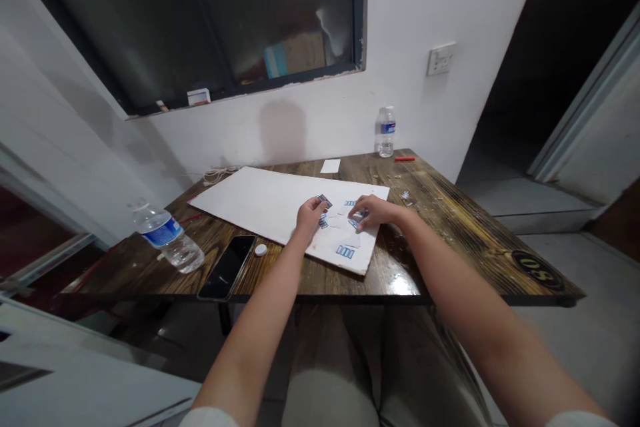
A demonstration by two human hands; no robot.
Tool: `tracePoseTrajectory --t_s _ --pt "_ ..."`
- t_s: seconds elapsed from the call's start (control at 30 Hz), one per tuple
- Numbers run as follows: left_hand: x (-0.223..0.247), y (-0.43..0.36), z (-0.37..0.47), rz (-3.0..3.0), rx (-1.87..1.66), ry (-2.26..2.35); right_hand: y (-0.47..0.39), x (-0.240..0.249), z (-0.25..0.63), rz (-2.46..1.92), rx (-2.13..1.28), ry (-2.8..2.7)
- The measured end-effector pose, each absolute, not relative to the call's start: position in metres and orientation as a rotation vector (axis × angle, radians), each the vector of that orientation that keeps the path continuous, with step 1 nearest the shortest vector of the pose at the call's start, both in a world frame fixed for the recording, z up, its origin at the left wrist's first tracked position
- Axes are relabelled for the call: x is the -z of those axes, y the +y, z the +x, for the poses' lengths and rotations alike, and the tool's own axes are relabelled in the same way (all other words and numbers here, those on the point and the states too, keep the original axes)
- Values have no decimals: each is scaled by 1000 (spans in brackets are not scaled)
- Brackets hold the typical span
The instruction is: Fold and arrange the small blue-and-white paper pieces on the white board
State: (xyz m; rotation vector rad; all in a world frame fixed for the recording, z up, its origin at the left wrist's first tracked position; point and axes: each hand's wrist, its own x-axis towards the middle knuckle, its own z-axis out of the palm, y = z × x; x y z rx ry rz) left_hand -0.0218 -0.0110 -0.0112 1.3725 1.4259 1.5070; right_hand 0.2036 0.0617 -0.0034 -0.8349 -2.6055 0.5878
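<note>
My left hand [309,215] pinches a small dark card-like piece [325,201] with pale edges above a white board [270,195]. Just under those fingers lies a small blue-and-dark patterned piece [323,221]. My right hand [373,209] is curled down at the board's right end, thumb and fingers closed around a small blue-marked paper piece [355,222]. Another piece with blue-outlined bars [345,251] lies near the front corner, and a similar barred piece [350,203] sits behind, beside my right fingertips. Thin white paper [352,240] rests between them.
On the wooden table [425,213] are a black phone [227,268], a white cap [261,249], a tilted water bottle [170,238] and an upright bottle [387,133]. A red pen [405,159], white paper [331,166], coiled cable [220,175] and scraps [405,195] lie farther back.
</note>
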Motion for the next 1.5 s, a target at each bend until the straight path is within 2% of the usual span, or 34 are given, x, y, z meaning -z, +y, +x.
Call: tracePoseTrajectory --t_s 0.47,0.83,1.5 --pt "13 -10 -24 1391 -1554 1446 54 3 193 -906 -594 -2505" --pt "15 -9 -24 1420 -1495 1501 50 3 178 -871 -885 -2099" --pt "2 -29 -11 1896 -1121 1571 47 12 168 -789 -727 -1993"
